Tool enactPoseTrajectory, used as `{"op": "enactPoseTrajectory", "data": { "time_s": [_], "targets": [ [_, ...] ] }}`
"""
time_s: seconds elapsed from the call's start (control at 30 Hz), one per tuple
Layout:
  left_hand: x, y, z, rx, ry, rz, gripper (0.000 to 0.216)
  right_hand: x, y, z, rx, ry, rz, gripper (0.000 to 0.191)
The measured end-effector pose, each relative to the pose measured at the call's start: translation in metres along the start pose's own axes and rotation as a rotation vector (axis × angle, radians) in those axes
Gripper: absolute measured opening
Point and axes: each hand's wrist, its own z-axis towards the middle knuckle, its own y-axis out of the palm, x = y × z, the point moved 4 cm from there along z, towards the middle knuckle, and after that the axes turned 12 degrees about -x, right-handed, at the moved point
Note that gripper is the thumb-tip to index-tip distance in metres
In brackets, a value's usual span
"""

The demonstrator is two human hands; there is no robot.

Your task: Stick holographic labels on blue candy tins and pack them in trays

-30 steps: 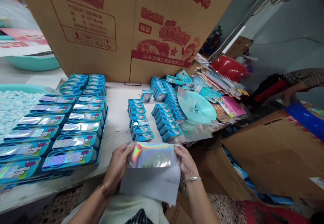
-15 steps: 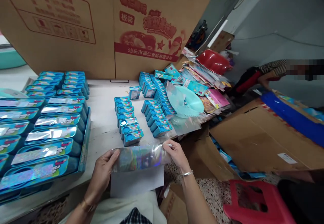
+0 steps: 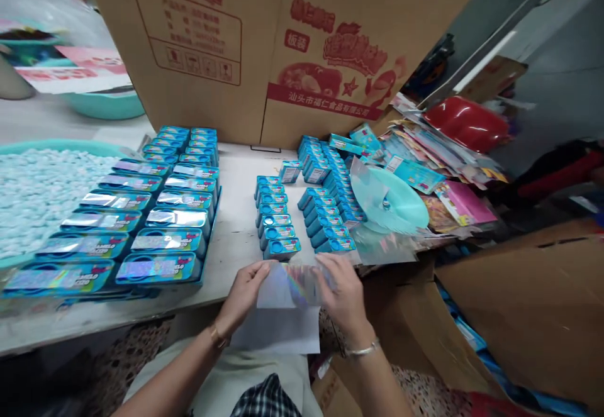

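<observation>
My left hand [image 3: 248, 288] pinches the left end of a clear, iridescent plastic film [image 3: 290, 286], thumb on top. At the film's right end is my right hand [image 3: 346, 294], its fingers bent over the film and smeared by motion. A white paper sheet [image 3: 283, 332] hangs just below the film, above my lap. Beyond my hands, small blue lidded tins [image 3: 282, 247] stand in rows on the white table [image 3: 236, 184]. To the left, larger groups of blue tins with shiny strips across their lids [image 3: 158, 267] fill a blue tray.
A big brown carton [image 3: 250, 77] backs the table. Far left sits a teal basin of pale blue pieces [image 3: 42, 197]. On the right are a pale teal dish [image 3: 389, 200], a paper pile [image 3: 443, 159] and a red plastic bowl [image 3: 467, 124]. Open cartons [image 3: 523, 304] stand at lower right.
The view has swung left, bringing the basin of pale pieces into sight. My hands are closer together, and the film between them spans a shorter width. My right fingers now reach over it.
</observation>
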Motion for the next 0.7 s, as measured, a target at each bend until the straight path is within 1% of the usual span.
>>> {"op": "enactPoseTrajectory", "data": {
  "time_s": [0.07, 0.13, 0.23, 0.3, 0.4, 0.43, 0.5, 0.63, 0.7],
  "targets": [
    [0.004, 0.005, -0.002, -0.044, 0.041, -0.02, 0.047, -0.036, 0.018, 0.012, -0.106, -0.128, 0.044, 0.029],
    [0.009, 0.007, -0.006, -0.092, 0.053, -0.07, 0.043, -0.056, 0.035, 0.022, -0.179, -0.146, 0.094, 0.028],
    [0.009, 0.003, -0.015, -0.186, -0.018, -0.271, 0.037, -0.062, 0.05, 0.029, -0.197, -0.089, 0.277, 0.025],
    [0.008, 0.0, -0.021, -0.288, -0.051, -0.416, 0.035, -0.059, 0.053, 0.029, -0.195, -0.05, 0.433, 0.023],
    [0.009, 0.001, -0.025, -0.429, -0.052, -0.501, 0.043, -0.055, 0.052, 0.026, -0.195, 0.004, 0.581, 0.021],
    [0.009, 0.002, -0.025, -0.455, -0.046, -0.496, 0.043, -0.056, 0.051, 0.025, -0.194, 0.017, 0.604, 0.021],
    [0.013, 0.005, -0.025, -0.462, -0.017, -0.427, 0.038, -0.057, 0.048, 0.024, -0.189, 0.03, 0.617, 0.021],
    [0.022, 0.01, -0.025, -0.409, 0.017, -0.208, 0.021, -0.062, 0.044, 0.02, -0.176, 0.0, 0.584, 0.024],
    [0.023, 0.01, -0.025, -0.355, 0.039, -0.106, 0.021, -0.064, 0.043, 0.018, -0.167, -0.031, 0.575, 0.025]
  ]
}}
